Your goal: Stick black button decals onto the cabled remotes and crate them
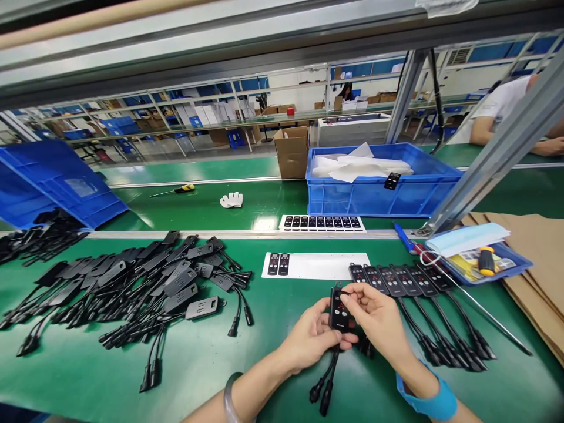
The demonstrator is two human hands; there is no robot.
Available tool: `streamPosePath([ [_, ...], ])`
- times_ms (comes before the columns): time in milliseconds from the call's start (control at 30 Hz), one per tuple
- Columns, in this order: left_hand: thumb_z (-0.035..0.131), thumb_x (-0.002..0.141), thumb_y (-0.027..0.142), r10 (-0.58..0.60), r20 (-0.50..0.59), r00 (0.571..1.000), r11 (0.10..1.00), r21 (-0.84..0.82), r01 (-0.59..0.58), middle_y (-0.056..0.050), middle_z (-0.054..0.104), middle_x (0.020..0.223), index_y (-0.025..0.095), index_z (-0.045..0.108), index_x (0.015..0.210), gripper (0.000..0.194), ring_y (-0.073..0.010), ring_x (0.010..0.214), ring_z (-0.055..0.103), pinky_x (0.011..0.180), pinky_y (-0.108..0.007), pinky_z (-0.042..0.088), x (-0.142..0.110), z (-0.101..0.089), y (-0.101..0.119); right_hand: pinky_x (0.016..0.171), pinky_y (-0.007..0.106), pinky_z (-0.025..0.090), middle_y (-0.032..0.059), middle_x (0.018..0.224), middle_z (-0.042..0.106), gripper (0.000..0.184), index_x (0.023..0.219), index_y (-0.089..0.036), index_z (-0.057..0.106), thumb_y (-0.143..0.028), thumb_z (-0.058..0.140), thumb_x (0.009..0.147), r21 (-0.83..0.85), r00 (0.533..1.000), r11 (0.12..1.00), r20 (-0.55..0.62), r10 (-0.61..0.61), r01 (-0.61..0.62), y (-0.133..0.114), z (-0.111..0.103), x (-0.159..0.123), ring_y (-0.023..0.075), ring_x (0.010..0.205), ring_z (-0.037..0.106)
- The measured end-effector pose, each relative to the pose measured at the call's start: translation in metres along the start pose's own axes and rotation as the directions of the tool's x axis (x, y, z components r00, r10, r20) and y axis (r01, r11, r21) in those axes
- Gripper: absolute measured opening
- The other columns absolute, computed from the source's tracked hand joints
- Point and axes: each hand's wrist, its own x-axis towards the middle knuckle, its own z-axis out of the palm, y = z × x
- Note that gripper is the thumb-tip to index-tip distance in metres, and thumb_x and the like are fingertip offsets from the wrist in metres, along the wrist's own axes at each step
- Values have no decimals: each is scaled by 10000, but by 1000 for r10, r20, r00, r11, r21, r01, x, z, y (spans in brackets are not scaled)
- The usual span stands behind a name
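Note:
My left hand is closed around a small black controller box by its side and lower end. Two short cables with plugs hang from the box over the green bench. A black label with white buttons and red marks covers the box's front. My right hand is closed, its thumb and fingers at the upper right of that label; part of the label is hidden behind them. Just above lies a white label sheet with two black labels at its left end. Several labelled controllers lie in a row to the right.
A heap of unlabelled controllers covers the left. Behind are another label sheet, a blue bin with papers, a glove and a screwdriver. A tray, metal rod and cardboard lie right. A person sits beyond.

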Motion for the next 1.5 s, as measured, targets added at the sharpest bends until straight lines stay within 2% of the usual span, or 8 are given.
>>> streamPosePath([
  [567, 691, 756, 352, 33, 38, 999, 999, 39, -34, -117, 657, 978, 160, 459, 1200, 536, -237, 885, 683, 805, -338, 526, 1, -3, -4, 449, 226, 461, -9, 596, 539, 296, 803, -160, 619, -429, 678, 694, -24, 1000, 999, -23, 21, -22, -2, 0, 1, 119, 512, 507],
  [733, 695, 742, 313, 21, 25, 999, 999, 37, -22, -116, 658, 971, 150, 467, 1163, 505, -221, 847, 687, 784, -323, 530, 0, -2, -3, 439, 225, 441, -60, 598, 502, 430, 1062, -204, 496, -404, 675, 727, -53, 999, 999, -35, -16, 14, 4, -3, 3, 120, 500, 489],
  [800, 694, 727, 283, -4, 26, 1000, 1000, -3, 4, -117, 660, 972, 146, 480, 1134, 479, -222, 828, 689, 777, -334, 534, 0, -1, -1, 467, 225, 442, -64, 623, 476, 420, 1086, -220, 477, -399, 657, 751, -117, 998, 992, -40, -50, 45, 8, -5, 5, 119, 528, 486],
  [867, 661, 745, 299, -27, 25, 999, 998, -53, 28, -117, 665, 952, 140, 492, 1118, 439, -228, 805, 691, 764, -349, 539, 0, -2, 1, 506, 233, 453, -46, 681, 469, 383, 1081, -222, 494, -402, 633, 772, -177, 998, 982, -2, -67, 66, 13, -5, 6, 126, 584, 496],
  [967, 547, 830, 385, -14, 5, 1000, 994, -108, 14, -131, 665, 936, 121, 516, 1092, 373, -220, 751, 690, 722, -349, 547, 1, -4, 4, 574, 267, 490, 0, 814, 520, 422, 1147, -227, 497, -395, 618, 779, -227, 989, 971, 140, -37, 68, 20, -3, 5, 152, 676, 527],
  [1167, 465, 889, 388, 75, -35, 997, 986, -146, -79, -129, 666, 918, 123, 530, 1040, 312, -175, 718, 667, 597, -240, 523, 5, -8, 6, 855, 374, 499, 82, 1198, 506, 816, 1390, -264, 329, -321, 723, 678, -293, 942, 943, 331, -54, 157, 20, 1, -2, 234, 987, 556],
  [1333, 521, 863, 449, 85, -81, 993, 996, -18, -87, -77, 667, 846, 167, 430, 1108, 384, -179, 669, 680, 623, -284, 547, 7, -7, -4, 918, 382, 465, 94, 1256, 526, 488, 1380, -241, 367, -367, 408, 911, -283, 938, 940, 336, -89, 191, 17, -1, 0, 217, 1060, 548],
  [1500, 478, 864, 528, 139, -79, 987, 975, 184, -122, -20, 645, 701, 181, 376, 1120, 443, -152, 567, 651, 573, -292, 549, 8, -9, -11, 813, 354, 498, 56, 923, 623, 415, 1294, -195, 428, -353, 409, 911, -352, 939, 901, 312, -143, 254, 16, 1, -1, 192, 832, 590],
])
